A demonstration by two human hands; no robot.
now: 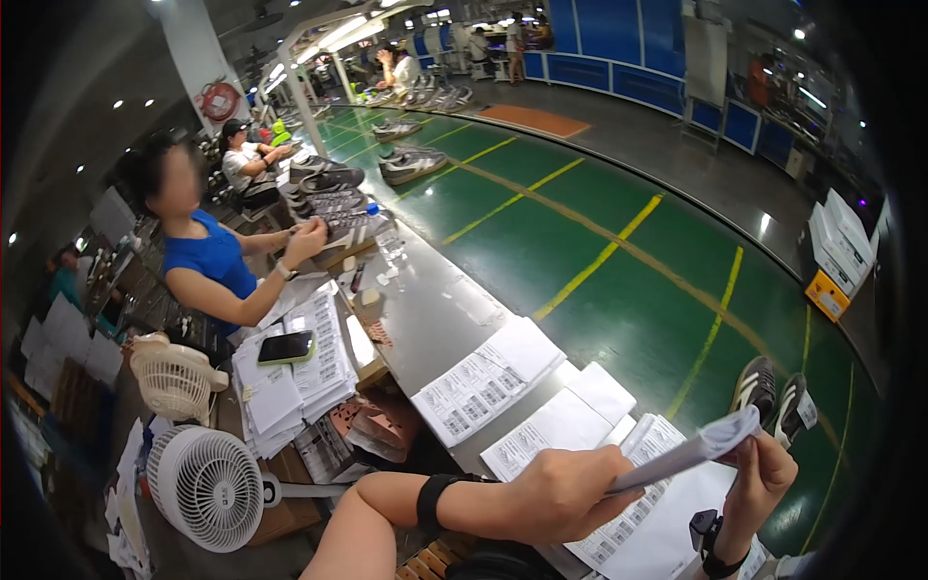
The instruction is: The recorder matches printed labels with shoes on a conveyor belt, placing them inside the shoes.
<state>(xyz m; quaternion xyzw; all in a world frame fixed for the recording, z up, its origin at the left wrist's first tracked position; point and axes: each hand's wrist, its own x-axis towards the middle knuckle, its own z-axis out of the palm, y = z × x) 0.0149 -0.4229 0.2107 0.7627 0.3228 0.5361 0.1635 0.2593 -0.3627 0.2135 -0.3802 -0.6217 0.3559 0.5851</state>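
A thin stack of white paper sheets point(681, 457), its far end bent over in a curl, is held up between both my hands above the bench. My left hand point(565, 493) is closed around its near end. At the curled end, my right hand point(762, 480) pinches the edge between thumb and fingers. Beneath them lie printed label sheets point(619, 530) in loose piles. Another pile of label sheets point(488, 377) rests farther along the metal bench point(440, 290). Both my wrists wear black straps.
A green belt point(599, 280) with yellow lines carries sneakers point(757, 389) beside my right hand. A co-worker in blue point(208, 256) sits at left. Nearby are a white fan point(206, 488), a phone point(287, 347), a bottle point(387, 237) and shoeboxes point(839, 246).
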